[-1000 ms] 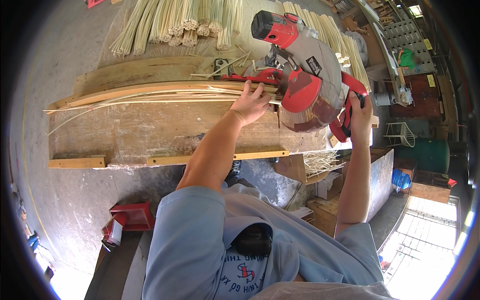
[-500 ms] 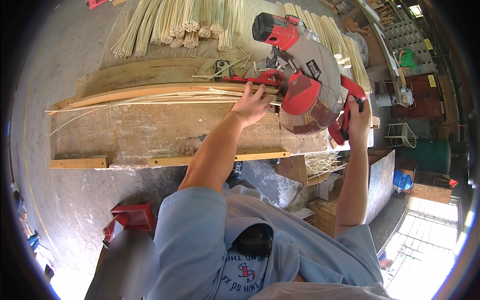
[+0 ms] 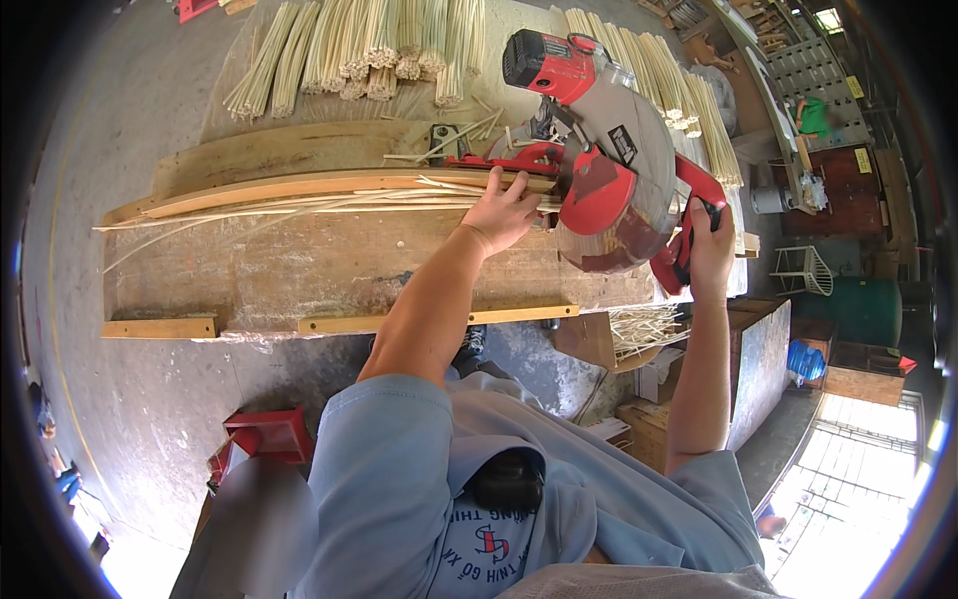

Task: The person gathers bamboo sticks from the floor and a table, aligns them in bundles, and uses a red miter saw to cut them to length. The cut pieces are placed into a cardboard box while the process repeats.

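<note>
My right hand (image 3: 711, 250) is wrapped round the D-shaped handle (image 3: 689, 225) of a red and grey mitre saw (image 3: 609, 165). The saw's rounded guard hangs low over the bench, and the blade's cutting edge is hidden behind it. Just left of the saw, my left hand (image 3: 502, 212) grips a loose bundle of thin pale cane sticks (image 3: 349, 200), its fingers reaching over toward the red fence (image 3: 519, 157). The sticks run left along a long wooden rail (image 3: 269, 187), with a few splaying outward at their far left ends. Their right ends are lost behind the guard.
Tied-looking bundles of pale sticks (image 3: 374, 45) lie behind the saw, with more bundles (image 3: 639, 65) at the back right. Short offcuts (image 3: 464, 130) are scattered near the fence. Below the bench (image 3: 249, 260), a cardboard box (image 3: 589, 339) holds cut pieces. A red stand (image 3: 269, 434) is on the floor.
The saw head and my right hand have shifted slightly left and down. My left hand stays in place on the cane sticks, whose left ends are a little more spread out.
</note>
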The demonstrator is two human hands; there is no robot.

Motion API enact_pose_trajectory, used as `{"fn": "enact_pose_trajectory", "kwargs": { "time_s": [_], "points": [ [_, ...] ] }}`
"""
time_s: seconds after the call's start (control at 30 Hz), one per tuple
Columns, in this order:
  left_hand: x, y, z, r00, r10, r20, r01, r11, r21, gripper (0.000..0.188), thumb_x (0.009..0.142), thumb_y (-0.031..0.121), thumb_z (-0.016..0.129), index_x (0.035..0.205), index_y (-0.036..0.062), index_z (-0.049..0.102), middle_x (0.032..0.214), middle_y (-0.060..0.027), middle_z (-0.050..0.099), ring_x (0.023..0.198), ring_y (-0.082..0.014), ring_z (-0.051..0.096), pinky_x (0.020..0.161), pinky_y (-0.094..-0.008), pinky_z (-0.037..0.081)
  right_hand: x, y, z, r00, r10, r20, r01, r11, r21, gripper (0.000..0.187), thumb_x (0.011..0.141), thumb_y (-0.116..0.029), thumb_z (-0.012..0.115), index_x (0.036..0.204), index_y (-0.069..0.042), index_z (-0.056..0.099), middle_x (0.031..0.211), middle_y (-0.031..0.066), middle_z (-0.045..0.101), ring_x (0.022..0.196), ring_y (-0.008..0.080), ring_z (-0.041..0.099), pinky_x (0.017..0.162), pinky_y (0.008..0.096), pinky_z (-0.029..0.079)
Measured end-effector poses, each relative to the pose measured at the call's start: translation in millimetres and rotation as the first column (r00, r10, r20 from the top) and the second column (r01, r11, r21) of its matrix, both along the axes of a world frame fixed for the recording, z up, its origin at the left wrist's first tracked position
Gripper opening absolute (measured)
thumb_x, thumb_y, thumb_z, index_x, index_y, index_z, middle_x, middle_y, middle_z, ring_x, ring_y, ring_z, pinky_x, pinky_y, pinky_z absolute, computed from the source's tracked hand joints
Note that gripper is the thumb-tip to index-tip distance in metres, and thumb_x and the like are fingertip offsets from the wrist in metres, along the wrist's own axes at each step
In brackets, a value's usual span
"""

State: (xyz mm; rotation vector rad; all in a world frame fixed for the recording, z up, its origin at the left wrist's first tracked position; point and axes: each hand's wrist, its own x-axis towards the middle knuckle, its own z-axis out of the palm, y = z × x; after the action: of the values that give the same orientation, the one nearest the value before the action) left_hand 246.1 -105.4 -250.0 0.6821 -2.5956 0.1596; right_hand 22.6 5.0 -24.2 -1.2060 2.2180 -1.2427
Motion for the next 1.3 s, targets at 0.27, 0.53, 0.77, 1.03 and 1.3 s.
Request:
{"fn": "enact_pose_trajectory", "kwargs": {
  "time_s": [0.27,0.53,0.77,1.03,1.3],
  "points": [
    [0.8,2.1,5.2,1.000,0.002,0.027,-0.003,1.000,0.007,0.020,0.082,0.022,0.066,0.097,0.0150,0.075,0.115,-0.0010,0.057,0.135,-0.0337,0.041,0.109,-0.0679,0.033,-2.1,9.7,-10.9,0.999,-0.003,-0.041,0.002,1.000,-0.025,0.027,0.098,-0.027,0.064,0.107,-0.002,0.060,0.077,0.0061,0.064,0.057,0.0128,0.060,0.053,0.0291,0.047],
    [1.6,2.2,4.5,1.000,0.003,0.012,-0.003,1.000,0.011,0.021,0.081,0.020,0.065,0.100,0.0142,0.074,0.116,-0.0020,0.057,0.134,-0.0329,0.041,0.110,-0.0669,0.033,-4.4,12.0,-9.0,0.978,0.016,-0.206,-0.020,1.000,-0.019,0.035,0.096,-0.034,0.065,0.107,0.000,0.060,0.080,0.0090,0.068,0.064,0.0151,0.062,0.062,0.0320,0.050],
    [1.5,-0.1,1.8,0.998,-0.001,-0.055,0.001,1.000,0.005,0.012,0.084,0.017,0.063,0.089,0.0090,0.071,0.114,-0.0024,0.059,0.132,-0.0321,0.044,0.108,-0.0661,0.034,-23.6,-48.2,51.6,0.985,0.166,-0.049,-0.159,0.981,0.114,0.043,0.096,-0.042,0.065,0.108,-0.001,0.060,0.077,0.0101,0.068,0.054,0.0179,0.065,0.052,0.0325,0.050],
    [-4.4,0.1,4.9,0.998,-0.022,-0.056,0.021,1.000,-0.022,0.011,0.085,0.014,0.062,0.093,0.0092,0.066,0.110,-0.0036,0.058,0.132,-0.0293,0.045,0.107,-0.0632,0.035,-57.5,-118.7,96.7,0.972,0.233,-0.032,-0.224,0.959,0.174,0.051,0.092,-0.043,0.064,0.115,0.002,0.060,0.085,0.0103,0.067,0.064,0.0195,0.065,0.055,0.0333,0.052],
    [-1.0,3.2,7.0,0.997,0.017,-0.071,-0.017,1.000,-0.006,0.012,0.089,0.018,0.060,0.096,0.0091,0.065,0.112,-0.0038,0.059,0.132,-0.0297,0.047,0.109,-0.0638,0.033,-90.1,-110.4,79.9,0.981,0.181,0.071,-0.166,0.969,-0.183,0.042,0.096,-0.038,0.058,0.104,0.003,0.067,0.083,0.0114,0.069,0.063,0.0236,0.065,0.062,0.0389,0.052]
  ]
}}
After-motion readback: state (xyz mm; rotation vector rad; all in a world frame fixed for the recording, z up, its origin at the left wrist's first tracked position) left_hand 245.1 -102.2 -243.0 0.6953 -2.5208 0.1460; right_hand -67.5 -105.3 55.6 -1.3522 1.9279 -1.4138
